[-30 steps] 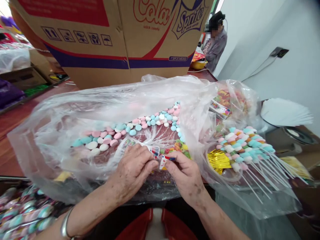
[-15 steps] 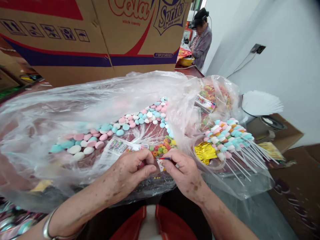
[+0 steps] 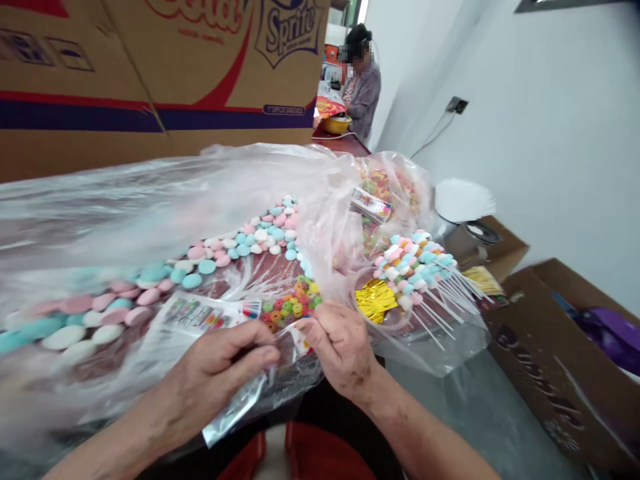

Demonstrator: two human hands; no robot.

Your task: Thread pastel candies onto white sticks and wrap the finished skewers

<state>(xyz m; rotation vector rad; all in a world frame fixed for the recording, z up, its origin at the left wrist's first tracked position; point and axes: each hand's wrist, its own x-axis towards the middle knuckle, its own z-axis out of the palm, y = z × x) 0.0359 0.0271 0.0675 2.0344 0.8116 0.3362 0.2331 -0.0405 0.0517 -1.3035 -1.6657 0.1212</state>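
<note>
My left hand [image 3: 220,370] and my right hand [image 3: 336,340] both pinch a small clear plastic packet [image 3: 250,393] with a printed top, held between them at the table's near edge. Its lower end hangs down toward my lap. Just beyond my fingers lies a flat stack of printed packets [image 3: 200,313] and a heap of small coloured ring candies [image 3: 290,307]. Pastel pink, blue and white round candies [image 3: 240,243] stretch in a band across a large clear plastic sheet [image 3: 150,200].
A bundle of candy skewers on white sticks [image 3: 420,267] and gold twist ties [image 3: 374,300] lie at right. A big printed cardboard box [image 3: 150,73] stands behind. An open brown carton [image 3: 560,347] sits on the floor right. Another person [image 3: 361,83] stands far back.
My view has swung right and down. Both hands have pulled the packet nearer to me, and the packet now hangs open below my left hand.
</note>
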